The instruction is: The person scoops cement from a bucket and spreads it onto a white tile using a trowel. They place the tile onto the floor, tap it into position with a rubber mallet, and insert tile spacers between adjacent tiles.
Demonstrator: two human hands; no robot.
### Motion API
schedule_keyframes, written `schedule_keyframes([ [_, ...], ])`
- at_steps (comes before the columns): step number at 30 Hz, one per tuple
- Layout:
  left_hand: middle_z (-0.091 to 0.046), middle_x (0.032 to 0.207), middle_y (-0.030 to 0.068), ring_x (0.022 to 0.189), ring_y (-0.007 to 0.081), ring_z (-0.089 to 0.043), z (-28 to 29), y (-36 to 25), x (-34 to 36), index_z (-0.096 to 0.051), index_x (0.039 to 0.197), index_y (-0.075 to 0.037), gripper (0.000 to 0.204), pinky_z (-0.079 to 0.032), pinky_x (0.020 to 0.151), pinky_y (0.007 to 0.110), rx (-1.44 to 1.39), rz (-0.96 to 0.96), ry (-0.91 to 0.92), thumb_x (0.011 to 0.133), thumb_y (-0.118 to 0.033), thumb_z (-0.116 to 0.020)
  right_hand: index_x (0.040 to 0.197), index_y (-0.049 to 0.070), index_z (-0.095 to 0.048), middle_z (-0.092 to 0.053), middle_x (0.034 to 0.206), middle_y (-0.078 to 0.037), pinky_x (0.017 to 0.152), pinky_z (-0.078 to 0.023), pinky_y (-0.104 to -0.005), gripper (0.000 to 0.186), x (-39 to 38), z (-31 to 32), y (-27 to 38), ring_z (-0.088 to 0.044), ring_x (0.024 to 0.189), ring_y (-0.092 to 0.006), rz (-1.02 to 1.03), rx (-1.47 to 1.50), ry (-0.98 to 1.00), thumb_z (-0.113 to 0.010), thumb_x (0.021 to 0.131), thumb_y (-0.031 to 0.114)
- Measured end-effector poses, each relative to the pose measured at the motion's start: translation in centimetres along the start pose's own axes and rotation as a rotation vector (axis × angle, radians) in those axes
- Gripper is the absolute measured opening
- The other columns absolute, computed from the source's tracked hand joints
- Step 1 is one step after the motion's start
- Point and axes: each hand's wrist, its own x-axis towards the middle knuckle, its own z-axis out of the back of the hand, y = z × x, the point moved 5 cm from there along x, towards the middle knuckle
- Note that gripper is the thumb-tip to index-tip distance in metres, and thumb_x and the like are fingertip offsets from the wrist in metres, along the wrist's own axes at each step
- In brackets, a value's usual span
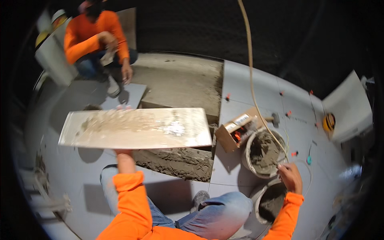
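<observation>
Left hand [122,154]: mostly hidden under the tile [136,128], grip supporting it from below at its near edge, arm raised; can't see the fingers. Tile is long, rectangular, held roughly flat across centre-left of the frame, upper face smeared with grey mortar.

Right hand [290,176]: lower right of frame, at the rim of the upper bucket [262,154]. Grip looks closed, fingers curled, but can't tell what it's holding, if anything. A tan cord [251,72] runs from top centre of the frame down to the bucket area near this hand.

Upper bucket holds grey mortar. Second bucket [270,200] just below it, touching or nearly so, also with dark mix inside.

Below the tile: mortar bed [176,162] spread on the untiled strip of floor, centre frame. Laid grey floor tiles [248,84] to the right of it, with small red spacer clips in the joints.

Open cardboard box [236,130] just left of the upper bucket, red pieces inside.

Upper left: another person [96,36] in an orange top, crouching on the floor, well apart from the tile.

Far right: yellow round object [329,122] on the floor, loose tile slab [348,106] leaning beside it.
</observation>
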Motion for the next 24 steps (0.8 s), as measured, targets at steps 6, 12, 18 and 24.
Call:
schedule_keyframes([
  [6,-0.046,0.17,0.0125,0.16,0.0408,-0.037,1.6,9.9,-3.6,-0.039,0.169,-0.02,0.073,-0.031,0.13,0.066,-0.329,0.06,-0.015,0.113,-0.066,-0.035,0.098,-0.003,-0.076,-0.069,0.074,-0.005,0.062,-0.048,-0.0309,0.033,-4.3,-0.7,12.7,-0.062,0.065,-0.0142,0.259,-0.063,-0.007,-0.069,0.104,0.028],
  [12,-0.041,0.174,0.0112,0.162,0.0374,-0.034,4.0,15.6,-7.4,-0.032,0.172,-0.017,0.069,-0.024,0.135,0.059,-0.612,0.148,-0.011,0.117,-0.058,-0.03,0.113,0.003,-0.076,-0.071,0.097,-0.017,0.076,-0.057,-0.0445,0.022,-8.0,-12.5,26.9,-0.07,0.084,-0.0382,0.886,-0.51,-0.214,-0.081,0.096,0.016],
  [18,-0.029,0.18,0.0082,0.163,0.0349,-0.032,3.7,16.0,-4.8,-0.028,0.174,-0.025,0.066,-0.026,0.133,0.062,-0.655,0.123,0.182,0.117,-0.057,-0.034,0.116,0.006,-0.069,-0.067,0.106,-0.016,0.083,-0.054,-0.0464,0.027,-12.6,-18.0,33.2,-0.067,0.096,-0.0367,1.011,-0.744,-0.417,-0.079,0.094,0.015],
  [24,-0.02,0.183,0.0099,0.166,0.0379,-0.023,3.4,10.6,-5.3,-0.022,0.176,-0.035,0.068,-0.02,0.133,0.067,-0.585,0.109,0.262,0.114,-0.062,-0.034,0.104,0.0,-0.074,-0.066,0.076,-0.021,0.068,-0.054,-0.0497,0.017,-13.5,-21.3,34.2,-0.066,0.07,-0.0417,0.768,-0.379,-0.039,-0.069,0.106,0.017],
])
